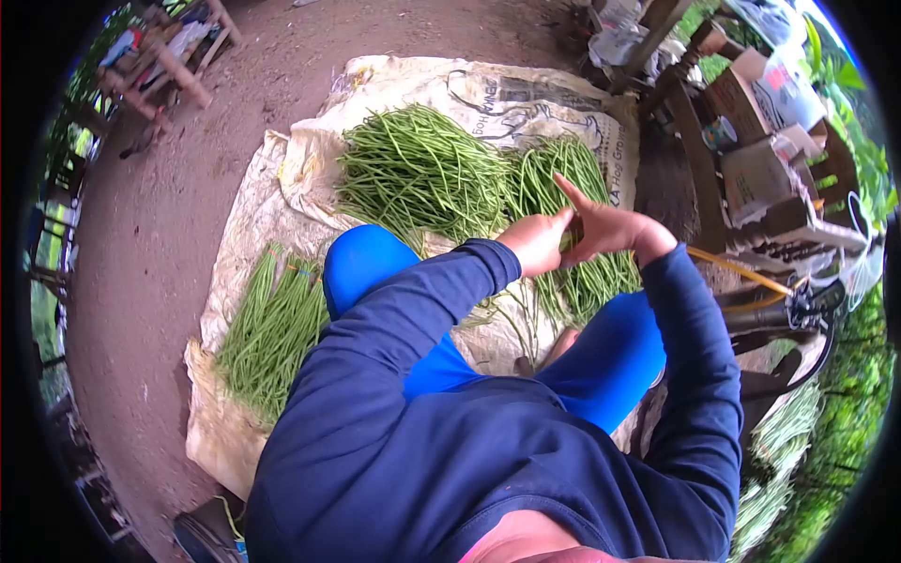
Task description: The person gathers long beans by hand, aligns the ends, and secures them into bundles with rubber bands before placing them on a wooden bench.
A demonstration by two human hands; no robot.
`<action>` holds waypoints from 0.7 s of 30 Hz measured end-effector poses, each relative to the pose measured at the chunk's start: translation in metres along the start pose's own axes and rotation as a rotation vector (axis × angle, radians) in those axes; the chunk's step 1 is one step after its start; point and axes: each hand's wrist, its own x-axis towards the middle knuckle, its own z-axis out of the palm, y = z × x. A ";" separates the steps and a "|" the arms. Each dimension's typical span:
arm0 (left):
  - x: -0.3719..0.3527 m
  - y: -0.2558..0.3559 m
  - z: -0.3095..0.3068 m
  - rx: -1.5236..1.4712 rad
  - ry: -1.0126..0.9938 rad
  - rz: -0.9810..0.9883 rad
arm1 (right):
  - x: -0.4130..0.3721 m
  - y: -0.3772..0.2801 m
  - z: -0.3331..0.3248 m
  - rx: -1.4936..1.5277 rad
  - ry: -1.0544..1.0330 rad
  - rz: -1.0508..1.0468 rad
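Long beans (422, 174) heaped on the sack (526, 94) at 12 o'clock. Left hand (537, 242) is clenched round a bunch (589, 281), right hand (615, 230) fingers loose, touching it.

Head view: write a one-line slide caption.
Left hand and right hand meet on a bunch of long green beans above heaped bean piles on white woven sacks over brown dirt ground.

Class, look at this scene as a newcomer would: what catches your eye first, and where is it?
The heaps of long green beans spread on white sacks at the centre stand out first. Just right of them, the left hand and right hand meet over a bunch, between bright blue knees.
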 end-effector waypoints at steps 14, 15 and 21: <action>0.014 -0.020 -0.062 -1.426 0.298 -0.039 | 0.002 0.077 -0.017 1.698 0.419 -0.895; 0.013 -0.014 -0.060 -1.399 0.256 -0.025 | 0.008 0.082 -0.016 1.962 0.618 -1.013; 0.007 0.005 -0.041 -1.317 0.156 -0.083 | 0.113 0.068 0.042 1.259 0.408 -0.477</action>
